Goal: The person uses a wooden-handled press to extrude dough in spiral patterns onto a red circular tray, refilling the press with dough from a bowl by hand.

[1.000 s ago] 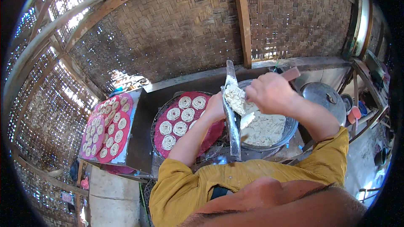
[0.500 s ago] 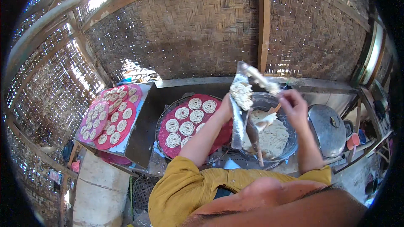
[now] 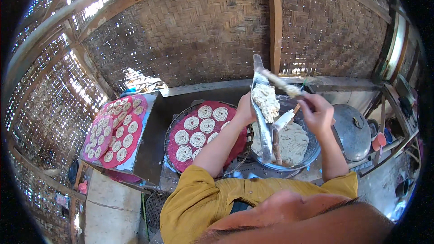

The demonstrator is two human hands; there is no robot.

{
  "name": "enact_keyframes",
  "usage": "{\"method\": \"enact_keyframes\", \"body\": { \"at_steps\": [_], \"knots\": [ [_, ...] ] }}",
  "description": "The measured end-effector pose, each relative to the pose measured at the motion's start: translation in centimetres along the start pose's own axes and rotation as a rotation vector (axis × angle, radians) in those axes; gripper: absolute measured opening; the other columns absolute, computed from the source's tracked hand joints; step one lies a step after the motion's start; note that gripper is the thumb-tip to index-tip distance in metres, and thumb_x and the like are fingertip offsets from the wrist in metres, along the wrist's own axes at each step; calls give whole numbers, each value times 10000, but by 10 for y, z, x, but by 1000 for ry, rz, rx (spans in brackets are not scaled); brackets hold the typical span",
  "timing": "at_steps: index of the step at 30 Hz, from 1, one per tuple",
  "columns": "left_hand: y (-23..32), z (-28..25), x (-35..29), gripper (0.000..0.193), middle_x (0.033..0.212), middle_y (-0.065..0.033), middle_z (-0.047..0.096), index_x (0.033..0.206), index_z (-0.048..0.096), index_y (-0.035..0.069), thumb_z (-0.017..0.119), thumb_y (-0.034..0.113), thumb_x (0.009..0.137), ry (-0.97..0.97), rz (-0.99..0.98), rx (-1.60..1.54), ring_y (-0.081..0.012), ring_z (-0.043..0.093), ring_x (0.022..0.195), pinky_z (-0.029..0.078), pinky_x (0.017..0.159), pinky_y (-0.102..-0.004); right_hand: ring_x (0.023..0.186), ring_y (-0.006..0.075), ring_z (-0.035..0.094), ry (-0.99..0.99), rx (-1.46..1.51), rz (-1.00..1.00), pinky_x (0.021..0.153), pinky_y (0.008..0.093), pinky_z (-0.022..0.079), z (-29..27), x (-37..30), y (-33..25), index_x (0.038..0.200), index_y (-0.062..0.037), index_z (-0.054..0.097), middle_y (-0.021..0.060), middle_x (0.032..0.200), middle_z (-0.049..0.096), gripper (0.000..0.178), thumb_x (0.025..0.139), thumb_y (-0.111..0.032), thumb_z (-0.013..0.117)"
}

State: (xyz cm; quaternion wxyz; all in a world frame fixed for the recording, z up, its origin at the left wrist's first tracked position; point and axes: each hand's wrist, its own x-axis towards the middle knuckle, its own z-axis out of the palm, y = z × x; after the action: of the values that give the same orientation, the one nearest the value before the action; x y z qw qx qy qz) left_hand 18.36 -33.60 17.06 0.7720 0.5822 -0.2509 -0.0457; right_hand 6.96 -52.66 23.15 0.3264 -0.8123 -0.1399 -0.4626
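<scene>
My left hand [image 3: 246, 109] is closed on the side of a long, narrow grey trough-like press [image 3: 266, 147], tilted over a basin. A lump of pale, sticky dough [image 3: 266, 101] fills its upper part. My right hand [image 3: 318, 112] is closed round the near end of a dough-coated stick [image 3: 281, 83]; the stick's far end is at the press's upper edge. Under the hands, the dark basin [image 3: 313, 154] holds more pale dough [image 3: 294, 141]. A white-bladed spatula [image 3: 285, 119] with an orange-brown handle slants over the basin, between the press and my right hand.
Left of the basin, a round tray [image 3: 169, 165] bears a pink sheet with several coiled noodle-like dough rounds [image 3: 197, 139]. Further left, pink sheets of similar rounds [image 3: 128, 141] lie on a box [image 3: 151, 156]. A large lidded metal pot [image 3: 352, 131] stands at right, beside a pink dipper [image 3: 379, 141].
The press has shifted slightly right and its dough mass has moved lower along it. The stick has tilted a little flatter over the press. Both hands keep their holds.
</scene>
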Motion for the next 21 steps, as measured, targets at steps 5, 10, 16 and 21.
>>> {"method": "enact_keyframes", "body": {
  "at_steps": [5,10,16,21],
  "knots": [
    [-12,-11,18,312,952,-124,581,1004,525,3,361,192,818,-11,-192,-622,-241,582,842,470,752,-361,471,234,500,-27,-245,-444,430,328,375,8,-18,5,834,-55,573,67,563,509,226,627,-73,662],
    [-20,-32,16,225,891,-109,558,988,503,34,413,175,838,19,-79,9,-216,567,762,505,673,-346,497,215,539,-177,-84,-389,443,304,404,-9,-31,-2,803,-45,594,73,596,543,188,632,-68,667],
    [-11,-1,8,249,851,-111,578,986,509,8,409,179,834,-122,68,-12,-215,572,786,504,664,-384,553,179,574,-5,36,100,515,269,446,3,-4,19,808,-32,614,95,673,594,154,676,-97,659],
    [-11,8,13,258,902,-127,587,996,524,-16,412,139,823,-1,-10,-122,-224,589,794,499,696,-358,510,246,530,-133,-196,-311,455,333,407,4,-10,16,808,-40,564,82,580,530,154,671,-73,625]
  ]
}}
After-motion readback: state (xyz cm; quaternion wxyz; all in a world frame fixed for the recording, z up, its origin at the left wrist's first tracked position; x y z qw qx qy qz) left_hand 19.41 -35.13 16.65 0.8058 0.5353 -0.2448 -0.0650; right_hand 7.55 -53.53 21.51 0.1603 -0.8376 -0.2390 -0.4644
